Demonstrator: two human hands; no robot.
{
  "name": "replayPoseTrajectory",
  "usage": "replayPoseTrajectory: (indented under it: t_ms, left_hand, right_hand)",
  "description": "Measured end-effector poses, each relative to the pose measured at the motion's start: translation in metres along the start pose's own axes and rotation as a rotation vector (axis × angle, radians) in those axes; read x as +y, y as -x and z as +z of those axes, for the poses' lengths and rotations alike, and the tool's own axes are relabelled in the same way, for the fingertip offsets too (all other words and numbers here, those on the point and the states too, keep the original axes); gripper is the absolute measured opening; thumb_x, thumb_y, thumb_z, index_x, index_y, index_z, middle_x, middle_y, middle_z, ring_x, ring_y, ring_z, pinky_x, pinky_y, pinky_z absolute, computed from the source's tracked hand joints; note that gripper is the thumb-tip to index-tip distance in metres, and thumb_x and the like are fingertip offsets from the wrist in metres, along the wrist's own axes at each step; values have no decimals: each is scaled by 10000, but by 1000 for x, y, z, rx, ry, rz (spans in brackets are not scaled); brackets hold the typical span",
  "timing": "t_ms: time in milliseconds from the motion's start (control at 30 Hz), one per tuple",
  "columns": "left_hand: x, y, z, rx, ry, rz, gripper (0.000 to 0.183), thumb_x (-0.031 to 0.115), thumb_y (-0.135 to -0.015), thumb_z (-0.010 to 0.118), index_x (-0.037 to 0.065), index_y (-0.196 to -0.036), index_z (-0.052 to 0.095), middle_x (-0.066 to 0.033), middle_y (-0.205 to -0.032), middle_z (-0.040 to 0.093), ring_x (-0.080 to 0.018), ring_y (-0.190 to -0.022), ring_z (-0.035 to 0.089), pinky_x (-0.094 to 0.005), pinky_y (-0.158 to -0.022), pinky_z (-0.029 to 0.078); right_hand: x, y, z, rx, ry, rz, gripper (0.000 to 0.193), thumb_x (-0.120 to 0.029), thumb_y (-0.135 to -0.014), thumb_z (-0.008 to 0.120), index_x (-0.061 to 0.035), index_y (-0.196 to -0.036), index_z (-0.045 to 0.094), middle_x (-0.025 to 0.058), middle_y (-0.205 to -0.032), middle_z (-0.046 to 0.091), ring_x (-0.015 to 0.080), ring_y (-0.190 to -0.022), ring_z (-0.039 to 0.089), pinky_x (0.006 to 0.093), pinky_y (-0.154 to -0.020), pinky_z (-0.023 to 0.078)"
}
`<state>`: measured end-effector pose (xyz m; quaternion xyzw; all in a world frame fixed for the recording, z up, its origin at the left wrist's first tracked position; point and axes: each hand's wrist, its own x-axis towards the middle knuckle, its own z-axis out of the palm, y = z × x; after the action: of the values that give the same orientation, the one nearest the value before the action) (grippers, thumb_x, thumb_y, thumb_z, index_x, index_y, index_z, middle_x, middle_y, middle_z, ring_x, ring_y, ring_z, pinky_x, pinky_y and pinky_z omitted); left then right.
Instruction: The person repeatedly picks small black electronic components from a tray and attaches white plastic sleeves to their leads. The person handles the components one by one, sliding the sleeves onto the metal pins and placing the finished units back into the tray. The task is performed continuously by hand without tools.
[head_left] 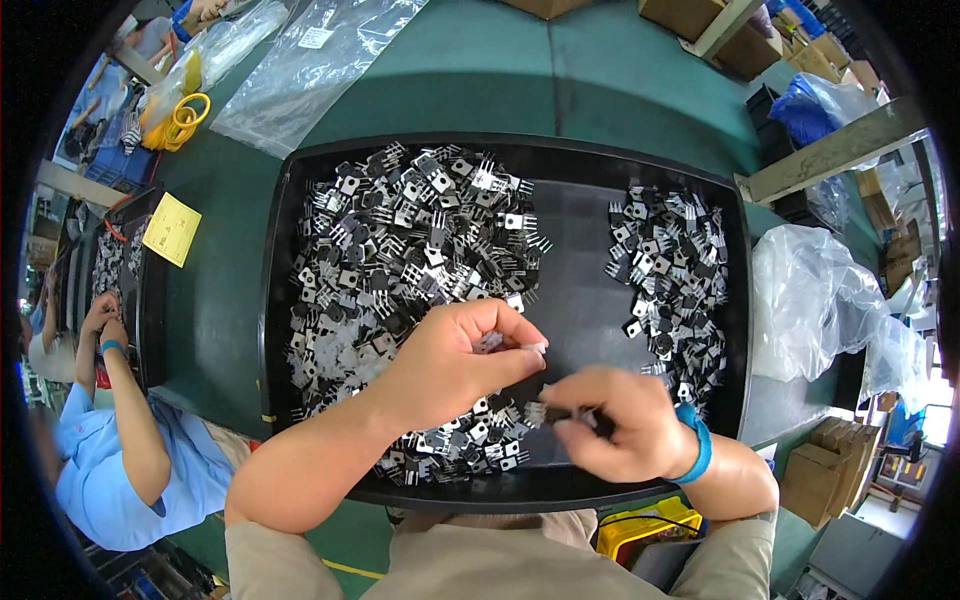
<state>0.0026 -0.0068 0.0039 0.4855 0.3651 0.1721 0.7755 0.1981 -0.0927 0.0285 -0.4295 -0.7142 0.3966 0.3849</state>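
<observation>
the left hand (455, 350) is closed in a pinch, thumb and forefinger on a small white plastic piece (539, 349), with more white bits (490, 343) tucked in its curled fingers. the right hand (635, 420), blurred, is just beside it, fingers bent, with greyish parts (585, 413) within the curl; whether it grips them cannot be told. a teal wristband (701, 445) circles the right wrist

both hands are over a black tray (585, 260). in its left part lies a large heap of three-legged transistors (430, 230), with a patch of white pieces (335, 350) near the left forearm; a smaller transistor heap (670, 270) lies near the right wall

the tray rests on a green table (470, 90). a flat clear plastic bag (290, 90) lies beyond its far left corner, a crumpled clear bag (810, 290) by its right side. at far left, a yellow paper note (172, 229) is at another black tray (152, 320), near a co-worker in a light blue shirt (170, 470)
</observation>
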Motion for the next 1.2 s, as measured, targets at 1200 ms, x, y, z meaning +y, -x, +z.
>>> replayPoseTrajectory:
  t_ms: [1200]
  left_hand:
    - [7, 4, 0, -92, 31, -112, 117, 89, -862, 664, -15, -915, 669, 13, -786, 625, -20, -672, 515, -184, -582, 406]
  right_hand:
    - [9, 0, -2, 223, 113, 72, 209, 70, -769, 635, -6, -963, 620, 123, -791, 620, 233, -652, 612, 285, -570, 473]
